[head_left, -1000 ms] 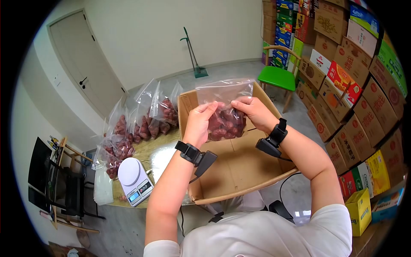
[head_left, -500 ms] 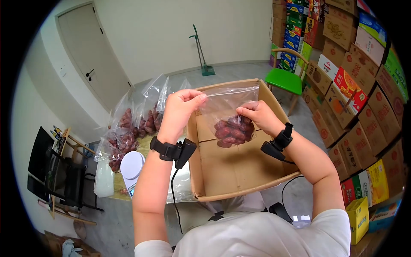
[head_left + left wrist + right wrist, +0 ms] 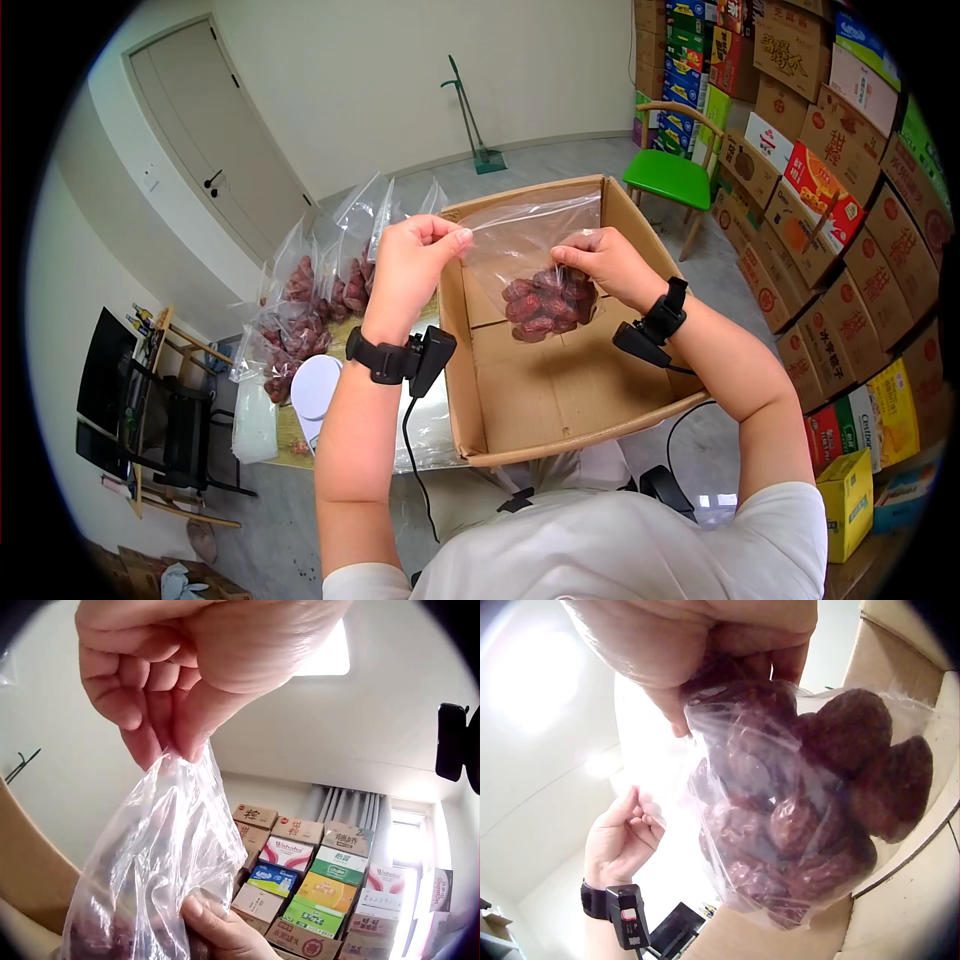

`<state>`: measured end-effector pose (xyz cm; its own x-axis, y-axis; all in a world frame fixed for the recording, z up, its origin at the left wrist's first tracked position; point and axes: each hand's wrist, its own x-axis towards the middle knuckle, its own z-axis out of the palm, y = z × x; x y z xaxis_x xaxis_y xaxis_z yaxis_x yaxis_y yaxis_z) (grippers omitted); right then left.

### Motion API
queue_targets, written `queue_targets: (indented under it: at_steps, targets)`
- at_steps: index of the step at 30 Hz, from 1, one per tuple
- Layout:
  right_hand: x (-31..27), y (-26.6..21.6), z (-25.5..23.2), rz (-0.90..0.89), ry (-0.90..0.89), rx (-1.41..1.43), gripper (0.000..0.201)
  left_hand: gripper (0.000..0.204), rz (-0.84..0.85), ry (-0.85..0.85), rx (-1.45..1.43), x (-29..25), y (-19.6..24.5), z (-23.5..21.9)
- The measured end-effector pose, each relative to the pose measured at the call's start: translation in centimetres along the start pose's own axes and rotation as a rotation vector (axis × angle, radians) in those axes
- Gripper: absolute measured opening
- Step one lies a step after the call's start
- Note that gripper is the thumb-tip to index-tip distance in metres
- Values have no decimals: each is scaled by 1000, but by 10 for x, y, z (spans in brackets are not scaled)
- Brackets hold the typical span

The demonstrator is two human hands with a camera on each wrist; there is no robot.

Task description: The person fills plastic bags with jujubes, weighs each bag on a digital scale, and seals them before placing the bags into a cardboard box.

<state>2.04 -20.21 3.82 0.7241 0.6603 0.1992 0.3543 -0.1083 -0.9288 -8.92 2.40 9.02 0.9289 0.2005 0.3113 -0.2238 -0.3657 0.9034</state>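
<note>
1. The left hand (image 3: 415, 262) still pinches the top left corner of the clear plastic bag (image 3: 528, 240), barely moved since half a second ago.
2. The bag of red dates (image 3: 545, 302) hangs above the open cardboard box (image 3: 560, 390), slightly lower than before.
3. The right hand (image 3: 600, 265) keeps its curled fingers gripping the bag's right side at the dates.

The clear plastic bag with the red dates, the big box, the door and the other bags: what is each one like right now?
Clear plastic bag of red dates: held up over the box, top stretched.
Left hand: pinches the bag's top corner.
Right hand: grips the bag near the dates.
Brown cardboard box: open.
Grey door: shut.
Other clear bags of dates: standing on the table, tops up.
</note>
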Motion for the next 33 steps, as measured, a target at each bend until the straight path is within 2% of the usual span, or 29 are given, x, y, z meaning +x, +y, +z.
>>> queue_targets:
  at_steps: [13,16,18,21,25,30,33]
  targets:
    - [-2,-5,0,0,-15,-48,25,17,-17,-10,222,3,16,11]
    - [-2,-4,1,1,-16,-55,25,19,13,-14,205,3,19,13]
    - [-2,-4,3,12,-25,-57,24,19,160,5,284,5,19,19]
    - [-4,-7,4,6,-34,-81,24,18,86,-34,406,6,27,19]
    - [-2,-3,3,-3,-40,-46,24,17,99,0,435,7,27,21]
    - [-1,0,4,-16,-69,-35,24,16,280,8,509,5,34,30]
    - [-1,0,5,-36,-75,-41,23,16,192,-59,584,9,39,32]
